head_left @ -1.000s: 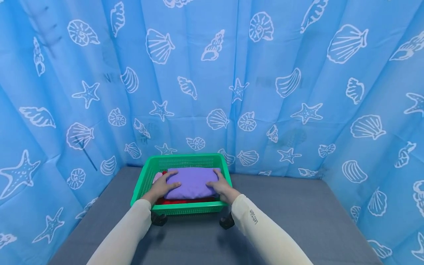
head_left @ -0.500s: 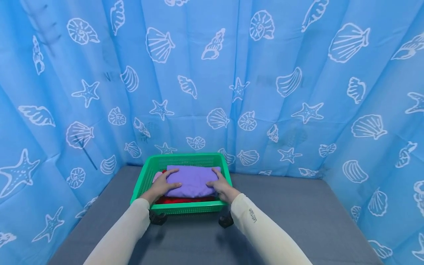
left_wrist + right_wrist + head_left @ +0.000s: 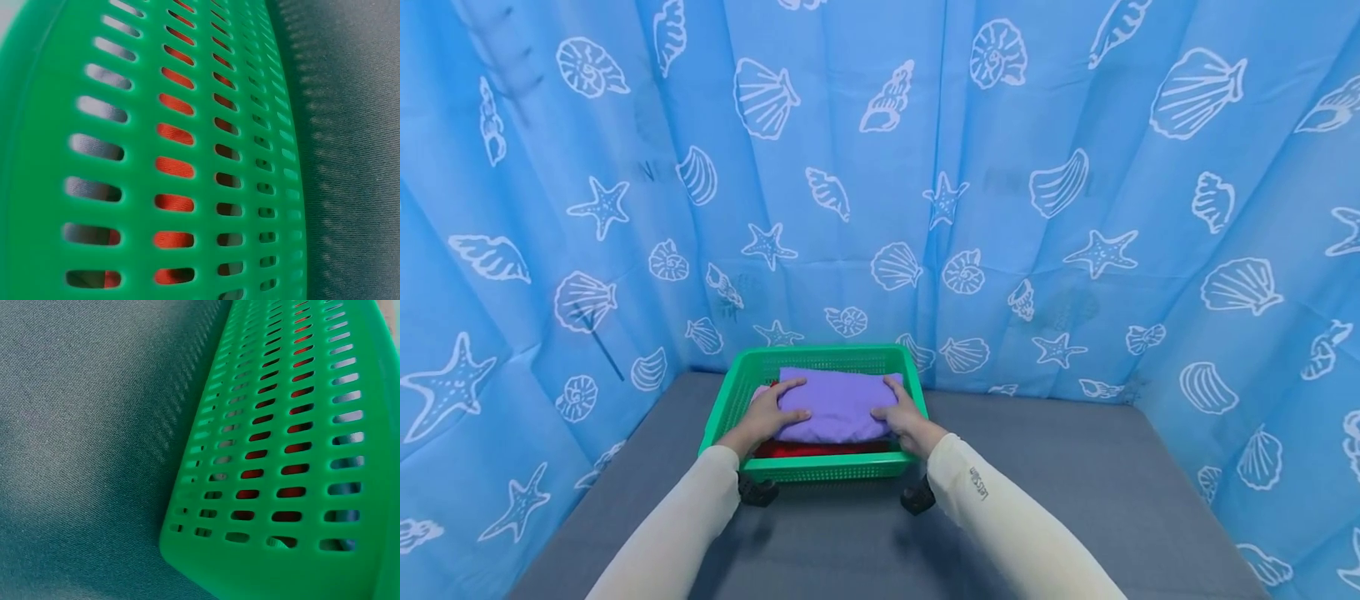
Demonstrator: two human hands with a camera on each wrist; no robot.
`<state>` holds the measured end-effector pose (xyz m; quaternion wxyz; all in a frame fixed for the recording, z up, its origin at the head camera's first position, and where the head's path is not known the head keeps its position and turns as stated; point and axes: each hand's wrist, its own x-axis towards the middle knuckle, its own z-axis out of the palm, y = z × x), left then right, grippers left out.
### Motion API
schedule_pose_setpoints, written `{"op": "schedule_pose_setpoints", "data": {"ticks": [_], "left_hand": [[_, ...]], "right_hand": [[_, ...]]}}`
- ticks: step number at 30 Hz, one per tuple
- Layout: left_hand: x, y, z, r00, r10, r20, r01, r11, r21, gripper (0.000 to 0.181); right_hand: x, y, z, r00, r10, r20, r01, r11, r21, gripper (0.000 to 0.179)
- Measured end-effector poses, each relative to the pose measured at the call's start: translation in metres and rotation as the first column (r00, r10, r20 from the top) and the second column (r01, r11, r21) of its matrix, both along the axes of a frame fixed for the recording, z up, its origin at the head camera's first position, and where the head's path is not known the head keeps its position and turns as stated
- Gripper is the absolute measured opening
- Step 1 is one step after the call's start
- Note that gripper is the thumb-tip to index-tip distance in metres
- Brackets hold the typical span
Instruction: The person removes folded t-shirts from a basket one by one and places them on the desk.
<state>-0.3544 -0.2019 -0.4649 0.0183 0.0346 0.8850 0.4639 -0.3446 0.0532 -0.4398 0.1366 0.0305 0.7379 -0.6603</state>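
Within the green basket [image 3: 822, 463], fingers of the left hand [image 3: 767, 415] and right hand [image 3: 907, 418] grip the purple cloth [image 3: 840, 405], seemingly positioning it. The next move probably calls for even support.

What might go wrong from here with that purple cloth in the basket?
The left hand and right hand hold the purple cloth by its two sides, so its middle might sag. The pink cloth lies right by the left hand and could get dragged along. Both arms reach over the near corners of the green perforated basket, so a bump might shift it.
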Motion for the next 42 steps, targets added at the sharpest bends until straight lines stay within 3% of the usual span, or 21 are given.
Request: {"op": "schedule_pose_setpoints", "data": {"ticks": [19, 32, 42], "left_hand": [[0.0, 0.013, 0.017, 0.999, -0.01, -0.034, 0.009, 1.0, -0.009, 0.068], [0.0, 0.027, 0.02, 0.997, -0.08, -0.01, 0.081, 0.994, 0.079, 0.07], [-0.001, 0.047, 0.026, 0.991, -0.13, -0.017, 0.131, 0.988, 0.082, 0.073]], "right_hand": [[-0.003, 0.031, 0.027, 0.998, 0.067, -0.008, -0.066, 0.998, 0.007, 0.071], [-0.002, 0.055, 0.033, 0.995, 0.091, -0.039, -0.088, 0.994, 0.07, 0.07], [-0.003, 0.082, 0.039, 0.995, 0.096, -0.004, -0.096, 0.995, 0.014, 0.073]]}}
